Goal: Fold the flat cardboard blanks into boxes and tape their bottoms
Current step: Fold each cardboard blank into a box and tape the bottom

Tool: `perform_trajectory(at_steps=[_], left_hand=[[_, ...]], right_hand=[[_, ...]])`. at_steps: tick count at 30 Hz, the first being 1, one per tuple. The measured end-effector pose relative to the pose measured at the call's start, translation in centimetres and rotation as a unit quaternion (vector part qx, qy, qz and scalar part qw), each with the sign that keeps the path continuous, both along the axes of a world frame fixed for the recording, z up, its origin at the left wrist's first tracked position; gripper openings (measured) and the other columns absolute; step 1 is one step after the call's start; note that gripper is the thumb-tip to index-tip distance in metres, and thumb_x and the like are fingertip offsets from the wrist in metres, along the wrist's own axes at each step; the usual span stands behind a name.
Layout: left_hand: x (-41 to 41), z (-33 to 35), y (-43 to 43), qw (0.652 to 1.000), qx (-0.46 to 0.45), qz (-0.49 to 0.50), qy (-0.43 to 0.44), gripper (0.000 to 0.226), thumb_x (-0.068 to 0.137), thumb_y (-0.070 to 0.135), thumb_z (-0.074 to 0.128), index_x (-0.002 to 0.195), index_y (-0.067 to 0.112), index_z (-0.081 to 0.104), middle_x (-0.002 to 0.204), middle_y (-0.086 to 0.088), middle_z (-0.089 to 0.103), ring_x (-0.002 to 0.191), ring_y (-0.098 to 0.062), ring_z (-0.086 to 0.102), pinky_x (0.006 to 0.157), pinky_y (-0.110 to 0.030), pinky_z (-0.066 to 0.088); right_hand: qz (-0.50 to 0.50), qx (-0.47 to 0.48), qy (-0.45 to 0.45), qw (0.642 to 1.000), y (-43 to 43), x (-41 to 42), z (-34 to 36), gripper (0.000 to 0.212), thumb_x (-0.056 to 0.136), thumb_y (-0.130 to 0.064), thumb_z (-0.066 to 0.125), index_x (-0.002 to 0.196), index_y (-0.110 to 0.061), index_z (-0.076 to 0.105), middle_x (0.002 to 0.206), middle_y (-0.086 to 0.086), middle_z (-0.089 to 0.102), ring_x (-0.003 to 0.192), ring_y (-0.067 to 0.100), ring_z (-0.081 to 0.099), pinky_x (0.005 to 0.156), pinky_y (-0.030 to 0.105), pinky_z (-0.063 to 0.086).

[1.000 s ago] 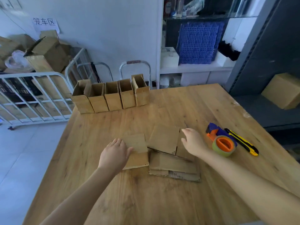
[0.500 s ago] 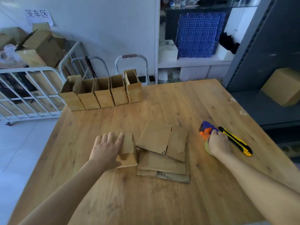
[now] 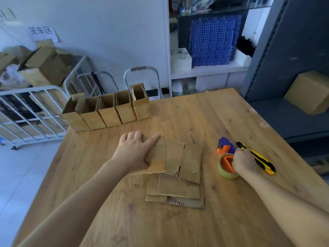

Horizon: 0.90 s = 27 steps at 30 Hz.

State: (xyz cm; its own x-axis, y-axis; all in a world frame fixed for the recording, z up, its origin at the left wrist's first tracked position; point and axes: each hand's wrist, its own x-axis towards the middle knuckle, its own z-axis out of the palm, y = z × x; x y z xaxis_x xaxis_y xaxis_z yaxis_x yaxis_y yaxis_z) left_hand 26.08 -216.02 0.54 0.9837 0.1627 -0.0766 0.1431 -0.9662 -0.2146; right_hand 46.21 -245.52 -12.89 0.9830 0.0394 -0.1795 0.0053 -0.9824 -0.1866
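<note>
Pinning a part-folded box [image 3: 157, 158] to the table [image 3: 204, 114] with the left hand [image 3: 135, 150]: palm down, index finger stretched along the far edge, other fingers only lightly bent, pressing rather than gripping. Wrapping the right hand [image 3: 243, 160] around the tape dispenser [image 3: 225, 160], fingers curled tight on its handle, just right of the cardboard. Looks like taping about to start on this one; cannot tell the state of its bottom flaps from here.

Counting five finished boxes [image 3: 106, 114] upright in a row at the far left edge, open tops up. Left to do: a stack of flat blanks [image 3: 178, 188], touching the pinned box on its right and near sides, several layers deep by the look of the edges. Somewhere around the middle of the job, judging by the two piles alone.

Working on pale wooden planks, a few white smears towards the far right. Leaving a yellow-and-black utility knife [image 3: 263, 161] just right of the dispenser, touching the right hand. Beyond the table: white wall with a paper sign [image 3: 41, 32], a white wire trolley [image 3: 32, 111] with cartons behind it on the left, white shelves [image 3: 210, 70] holding a blue perforated panel [image 3: 213, 40], a dark rack with one brown carton [image 3: 309, 91] on the right.
</note>
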Motion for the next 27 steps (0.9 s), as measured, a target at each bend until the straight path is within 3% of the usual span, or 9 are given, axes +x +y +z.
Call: perform_trajectory(at_steps=[3, 7, 12, 18, 23, 27], left_hand=[[0.5, -1.6, -1.2, 1.000, -0.013, -0.008, 0.013, 0.107, 0.073, 0.054, 0.067, 0.148, 0.042, -0.010, 0.138, -0.007, 0.032, 0.129, -0.028, 0.029, 0.113, -0.045, 0.020], [0.4, -3.0, -2.0, 1.000, -0.014, -0.008, 0.023, 0.109, 0.074, 0.055, 0.068, 0.147, 0.042, -0.011, 0.139, -0.007, 0.030, 0.130, -0.027, 0.029, 0.112, -0.044, 0.020], [0.2, -2.9, -1.6, 1.000, -0.023, 0.000, 0.013, 0.108, 0.073, 0.057, 0.068, 0.148, 0.043, -0.008, 0.138, -0.007, 0.030, 0.129, -0.027, 0.031, 0.113, -0.043, 0.021], [-1.6, -2.4, 0.3, 1.000, -0.009, 0.016, 0.002, 0.108, 0.073, 0.059, 0.067, 0.148, 0.042, -0.009, 0.139, -0.007, 0.029, 0.128, -0.026, 0.030, 0.112, -0.042, 0.022], [-4.1, -2.3, 2.9, 0.999, -0.025, 0.028, 0.008, 0.109, 0.072, 0.057, 0.068, 0.149, 0.042, -0.009, 0.140, -0.006, 0.030, 0.129, -0.026, 0.030, 0.113, -0.043, 0.021], [-6.3, -2.9, 5.1, 0.998, -0.033, 0.044, 0.028, 0.111, 0.070, 0.058, 0.068, 0.149, 0.042, -0.009, 0.138, -0.007, 0.031, 0.128, -0.026, 0.031, 0.112, -0.043, 0.023]], right_hand=[[-0.005, 0.014, 0.049, 0.999, -0.3, 0.3, 0.3, 0.021, 0.089, -0.007, 0.051, 0.108, -0.001, 0.055, 0.111, 0.019, 0.060, 0.093, 0.035, 0.061, 0.063, 0.034, 0.047], [-0.028, 0.048, 0.074, 0.996, -0.4, 0.1, 0.1, 0.027, 0.091, -0.012, 0.056, 0.113, 0.000, 0.048, 0.102, 0.018, 0.064, 0.088, 0.034, 0.062, 0.046, 0.029, 0.031], [-0.040, 0.107, 0.037, 0.993, 1.1, -1.1, 0.9, 0.024, 0.087, -0.013, 0.056, 0.107, -0.004, 0.047, 0.105, 0.018, 0.064, 0.088, 0.037, 0.061, 0.066, 0.034, 0.048], [0.034, 0.188, 0.003, 0.982, 5.2, -3.8, 5.6, 0.023, 0.088, -0.007, 0.053, 0.110, -0.001, 0.049, 0.096, 0.010, 0.053, 0.089, 0.033, 0.053, 0.066, 0.030, 0.033], [0.122, 0.274, 0.006, 0.954, 9.8, -6.9, 8.6, 0.024, 0.084, -0.009, 0.054, 0.107, -0.003, 0.057, 0.099, 0.013, 0.063, 0.087, 0.030, 0.058, 0.073, 0.037, 0.045], [0.186, 0.309, 0.030, 0.932, 13.5, -9.8, 10.6, 0.028, 0.086, -0.010, 0.053, 0.113, -0.012, 0.059, 0.102, 0.008, 0.065, 0.093, 0.026, 0.061, 0.077, 0.034, 0.046]])
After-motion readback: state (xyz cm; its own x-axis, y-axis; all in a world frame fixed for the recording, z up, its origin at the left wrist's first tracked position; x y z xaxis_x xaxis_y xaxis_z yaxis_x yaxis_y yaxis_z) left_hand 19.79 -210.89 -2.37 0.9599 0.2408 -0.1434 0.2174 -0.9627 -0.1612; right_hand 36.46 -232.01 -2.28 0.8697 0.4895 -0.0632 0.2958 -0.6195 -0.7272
